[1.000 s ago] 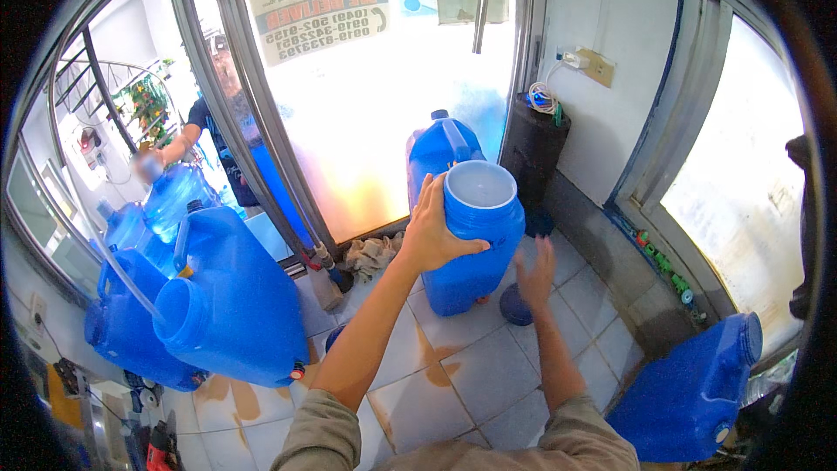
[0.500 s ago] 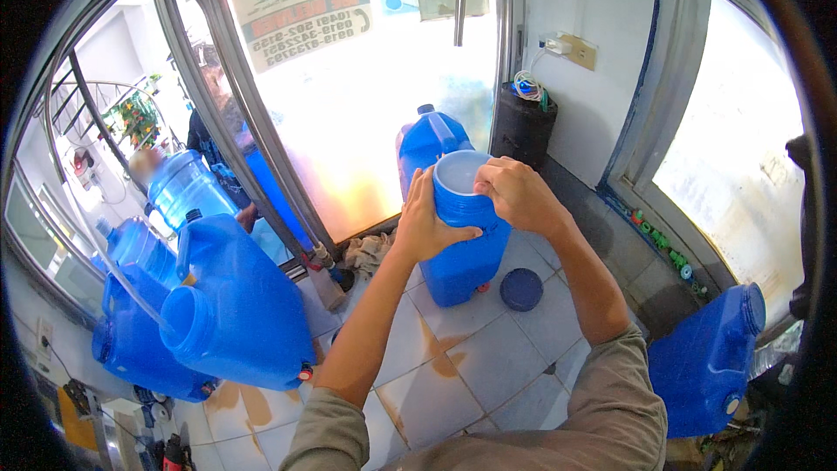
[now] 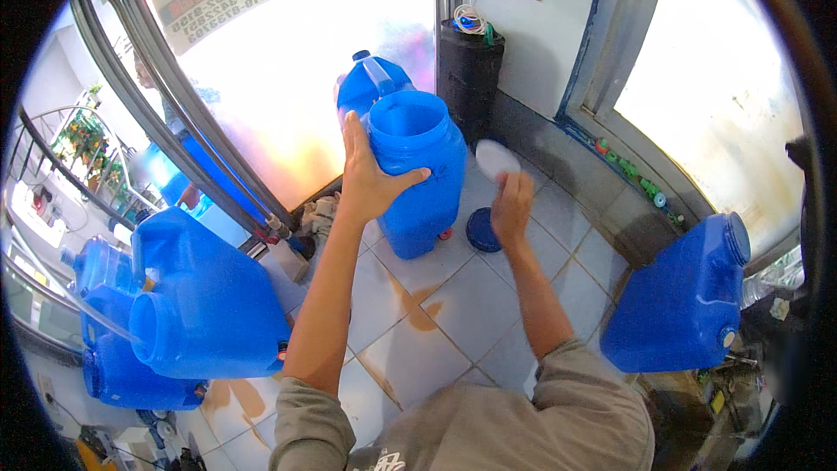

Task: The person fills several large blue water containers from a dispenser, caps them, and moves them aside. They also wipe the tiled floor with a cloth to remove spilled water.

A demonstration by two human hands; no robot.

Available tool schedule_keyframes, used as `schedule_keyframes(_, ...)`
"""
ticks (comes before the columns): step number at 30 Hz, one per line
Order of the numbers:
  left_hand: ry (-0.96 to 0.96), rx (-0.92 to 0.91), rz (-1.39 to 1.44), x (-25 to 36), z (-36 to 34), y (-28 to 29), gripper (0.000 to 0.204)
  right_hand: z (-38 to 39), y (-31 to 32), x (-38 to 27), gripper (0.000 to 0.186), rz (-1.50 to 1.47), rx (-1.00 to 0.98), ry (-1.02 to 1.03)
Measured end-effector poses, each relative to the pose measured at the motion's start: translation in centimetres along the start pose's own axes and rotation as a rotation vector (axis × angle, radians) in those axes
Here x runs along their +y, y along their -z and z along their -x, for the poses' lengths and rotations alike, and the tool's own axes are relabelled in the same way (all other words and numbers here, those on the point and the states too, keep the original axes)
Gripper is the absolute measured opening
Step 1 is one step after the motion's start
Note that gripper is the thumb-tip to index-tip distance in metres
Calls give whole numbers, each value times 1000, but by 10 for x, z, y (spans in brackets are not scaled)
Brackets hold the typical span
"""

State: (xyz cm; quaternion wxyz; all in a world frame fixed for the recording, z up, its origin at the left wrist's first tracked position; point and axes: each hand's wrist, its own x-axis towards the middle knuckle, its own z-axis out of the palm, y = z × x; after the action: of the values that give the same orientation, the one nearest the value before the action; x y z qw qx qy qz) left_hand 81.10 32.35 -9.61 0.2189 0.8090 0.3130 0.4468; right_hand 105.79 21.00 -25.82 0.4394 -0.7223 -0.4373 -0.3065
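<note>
In front of me a blue water jug (image 3: 425,209) stands upright on the tiles, its wide round mouth uncovered. My left hand (image 3: 368,176) grips the jug's left side just below the mouth, thumb across the front and fingers stretched up along the neck. Right of the jug, my right hand (image 3: 513,209) pinches a white round inner lid (image 3: 497,160), slightly blurred and clear of the jug. Beneath that hand a dark blue screw cap (image 3: 479,231) lies on the floor, partly covered by the fingers.
Another blue jug (image 3: 357,92) stands directly behind. At left, a large blue jug (image 3: 214,288) has a clear hose (image 3: 96,314) in its mouth. Another jug (image 3: 680,296) stands at right. A black cylinder (image 3: 471,78) and a glass door (image 3: 288,78) border the floor; a person is beyond the glass.
The white inner lid has come out of the jug's mouth. My right hand has carried it right and down, away from the jug. My left hand stays on the jug.
</note>
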Motion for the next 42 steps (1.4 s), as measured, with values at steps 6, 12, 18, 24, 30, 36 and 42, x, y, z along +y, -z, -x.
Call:
schedule_keyframes(6, 108, 19, 176, 22, 64, 28, 127, 134, 48, 7, 42, 211, -555, -121)
schedule_keyframes(12, 367, -140, 444, 2, 213, 71, 87, 13, 188, 20, 43, 183, -53, 26)
schedule_keyframes(18, 604, -208, 419, -29, 342, 71, 46, -115, 393, 79, 75, 1191, 199, -381)
schedule_keyframes(24, 686, -248, 514, -14, 401, 51, 36, -108, 453, 126, 91, 1094, -268, -901)
schedule_keyframes(30, 647, -313, 526, 10, 405, 46, 26, -101, 440, 100, 73, 741, -443, -427)
schedule_keyframes(36, 560, -417, 462, 33, 401, 49, 24, -102, 371, 51, 62, 463, -500, -170)
schedule_keyframes(42, 569, -341, 428, 31, 409, 73, 22, -106, 338, -103, 39, -35, -444, 255)
